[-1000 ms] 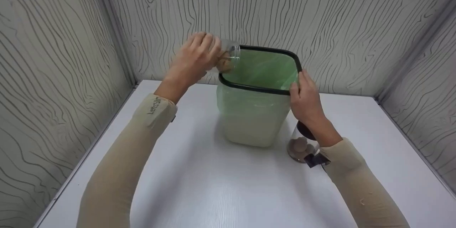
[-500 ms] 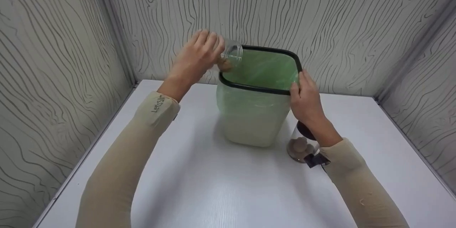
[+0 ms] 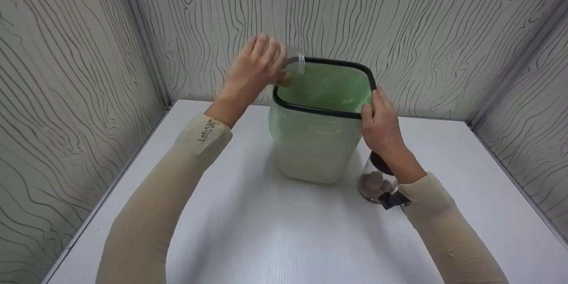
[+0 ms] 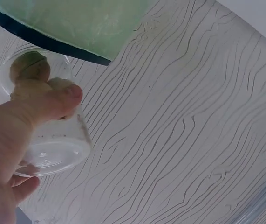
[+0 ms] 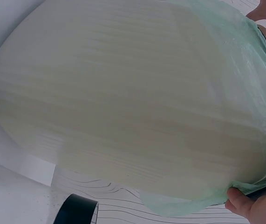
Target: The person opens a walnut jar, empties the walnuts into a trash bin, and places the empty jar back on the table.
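Left hand grips tilted jar at bin's ten o'clock.
Right hand clamps four o'clock; poor aim could spill lumps outside.

White tabletop below me runs up to a pale back wall; left wall and right wall match, all dark wavy wood-grain lines; grey strips down the corners; soft glare on tabletop, blurry shadows too
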The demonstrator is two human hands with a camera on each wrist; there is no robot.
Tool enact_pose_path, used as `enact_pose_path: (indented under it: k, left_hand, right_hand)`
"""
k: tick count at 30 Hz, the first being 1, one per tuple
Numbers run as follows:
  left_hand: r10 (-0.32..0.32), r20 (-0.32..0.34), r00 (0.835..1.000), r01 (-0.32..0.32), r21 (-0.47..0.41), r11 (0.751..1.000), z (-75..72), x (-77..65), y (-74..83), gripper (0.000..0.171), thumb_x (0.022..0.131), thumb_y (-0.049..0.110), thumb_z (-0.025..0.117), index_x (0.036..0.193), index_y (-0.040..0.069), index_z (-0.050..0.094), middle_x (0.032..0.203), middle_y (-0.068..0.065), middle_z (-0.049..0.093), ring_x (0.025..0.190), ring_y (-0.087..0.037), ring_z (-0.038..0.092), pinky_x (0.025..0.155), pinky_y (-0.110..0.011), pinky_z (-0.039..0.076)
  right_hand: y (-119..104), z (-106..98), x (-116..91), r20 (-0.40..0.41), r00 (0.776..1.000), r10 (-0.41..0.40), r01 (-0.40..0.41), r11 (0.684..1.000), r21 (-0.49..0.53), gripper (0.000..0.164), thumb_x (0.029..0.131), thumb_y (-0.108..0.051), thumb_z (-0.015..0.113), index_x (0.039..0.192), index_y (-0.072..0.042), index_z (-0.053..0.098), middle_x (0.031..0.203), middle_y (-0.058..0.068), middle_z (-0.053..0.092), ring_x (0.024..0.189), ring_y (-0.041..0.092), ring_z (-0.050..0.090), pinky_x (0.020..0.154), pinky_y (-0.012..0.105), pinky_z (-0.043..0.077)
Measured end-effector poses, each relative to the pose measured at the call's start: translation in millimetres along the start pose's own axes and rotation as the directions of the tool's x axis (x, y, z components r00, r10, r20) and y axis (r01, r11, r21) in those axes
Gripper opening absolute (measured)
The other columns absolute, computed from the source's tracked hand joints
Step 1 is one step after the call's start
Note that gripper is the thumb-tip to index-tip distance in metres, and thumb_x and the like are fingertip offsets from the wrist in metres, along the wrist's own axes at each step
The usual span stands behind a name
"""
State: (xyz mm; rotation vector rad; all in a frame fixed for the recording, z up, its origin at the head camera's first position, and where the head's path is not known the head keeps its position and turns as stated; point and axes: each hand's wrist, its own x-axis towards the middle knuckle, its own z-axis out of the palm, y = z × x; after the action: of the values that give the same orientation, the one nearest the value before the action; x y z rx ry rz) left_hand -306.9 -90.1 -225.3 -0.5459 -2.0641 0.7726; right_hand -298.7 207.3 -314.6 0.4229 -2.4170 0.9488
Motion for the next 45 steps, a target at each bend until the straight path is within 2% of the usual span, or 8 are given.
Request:
enact_pose_path:
  k: [5, 8, 14, 20, 26, 30, 37, 45]
  left_hand:
    - [0.02, 0.018, 1.0, -0.021, 0.046, 0.999, -0.7, 0.9, 2.3, 0.05, 0.089, 0.007, 0.063, 0.135, 0.003, 0.043, 0.13, -0.017, 0.049, 0.119, -0.031, 0.046, 0.099, -0.037, 0.04]
    - [0.045, -0.003, 0.999, -0.044, 0.083, 0.996, 0.6, 1.9, 2.8, 0.052, 0.088, 0.005, 0.064, 0.135, 0.004, 0.042, 0.13, -0.016, 0.049, 0.119, -0.03, 0.046, 0.098, -0.036, 0.041]
    - [0.064, -0.016, 0.998, -0.063, 0.073, 0.995, 1.9, 3.6, 1.4, 0.052, 0.088, 0.001, 0.062, 0.135, 0.003, 0.042, 0.131, -0.016, 0.048, 0.121, -0.031, 0.045, 0.099, -0.036, 0.04]
    - [0.076, -0.004, 0.997, -0.075, 0.066, 0.995, 1.6, 3.6, 1.4, 0.055, 0.087, 0.003, 0.065, 0.136, 0.003, 0.041, 0.132, -0.017, 0.047, 0.122, -0.032, 0.044, 0.1, -0.036, 0.039]
    - [0.056, -0.047, 0.997, -0.053, 0.047, 0.997, 3.8, 3.5, 1.3, 0.048, 0.089, 0.003, 0.063, 0.133, 0.004, 0.045, 0.129, -0.017, 0.049, 0.119, -0.031, 0.046, 0.098, -0.036, 0.041]
    - [0.041, -0.062, 0.997, -0.04, 0.02, 0.999, 5.1, 2.8, 1.2, 0.047, 0.088, 0.004, 0.063, 0.132, 0.004, 0.046, 0.128, -0.017, 0.05, 0.118, -0.031, 0.047, 0.098, -0.036, 0.041]
    - [-0.008, 0.016, 1.0, 0.01, -0.145, 0.989, 2.6, -0.6, 2.1, 0.062, 0.081, 0.004, 0.072, 0.135, 0.002, 0.041, 0.129, -0.019, 0.048, 0.123, -0.033, 0.045, 0.1, -0.038, 0.039]
    - [-0.017, -0.021, 1.0, 0.013, -0.179, 0.984, 5.6, -2.9, 0.4, 0.057, 0.082, -0.001, 0.068, 0.133, 0.0, 0.042, 0.128, -0.021, 0.048, 0.121, -0.034, 0.046, 0.098, -0.039, 0.041]
  right_hand:
    - [-0.6, -0.7, 0.1, 0.009, 1.0, 0.017, -0.017, 1.0, -0.001, 0.055, 0.1, -0.025, 0.028, 0.144, 0.008, 0.027, 0.15, 0.027, 0.02, 0.138, 0.038, 0.018, 0.11, 0.049, 0.016]
    - [-0.3, -0.9, -0.5, 0.012, 1.0, 0.019, -0.019, 1.0, 0.0, 0.055, 0.1, -0.026, 0.028, 0.144, 0.008, 0.027, 0.15, 0.026, 0.02, 0.139, 0.038, 0.017, 0.11, 0.049, 0.016]
    - [0.9, -1.4, -0.5, -0.003, 1.0, -0.001, 0.001, 1.0, 0.004, 0.053, 0.1, -0.025, 0.029, 0.143, 0.006, 0.031, 0.149, 0.026, 0.022, 0.138, 0.037, 0.018, 0.11, 0.049, 0.017]
    - [0.5, -1.9, 0.4, 0.007, 1.0, 0.021, -0.021, 1.0, -0.007, 0.055, 0.1, -0.024, 0.028, 0.143, 0.01, 0.027, 0.149, 0.027, 0.021, 0.138, 0.038, 0.018, 0.111, 0.048, 0.016]
    - [-0.5, -3.0, 0.3, 0.018, 0.999, 0.04, -0.04, 0.999, -0.011, 0.055, 0.1, -0.024, 0.028, 0.144, 0.009, 0.027, 0.15, 0.026, 0.021, 0.139, 0.038, 0.017, 0.111, 0.048, 0.015]
    - [0.2, -2.7, 0.7, 0.012, 0.999, 0.036, -0.035, 0.999, -0.014, 0.055, 0.1, -0.024, 0.028, 0.144, 0.009, 0.027, 0.15, 0.026, 0.022, 0.138, 0.038, 0.018, 0.111, 0.049, 0.015]
    - [1.5, -2.5, 0.3, 0.003, 1.0, 0.029, -0.029, 0.999, -0.02, 0.056, 0.099, -0.025, 0.027, 0.143, 0.009, 0.028, 0.149, 0.027, 0.022, 0.138, 0.038, 0.018, 0.111, 0.048, 0.016]
    - [0.7, -4.7, 0.0, 0.007, 0.999, 0.042, -0.042, 0.999, -0.026, 0.057, 0.1, -0.027, 0.027, 0.144, 0.009, 0.027, 0.15, 0.026, 0.021, 0.138, 0.038, 0.018, 0.111, 0.048, 0.016]
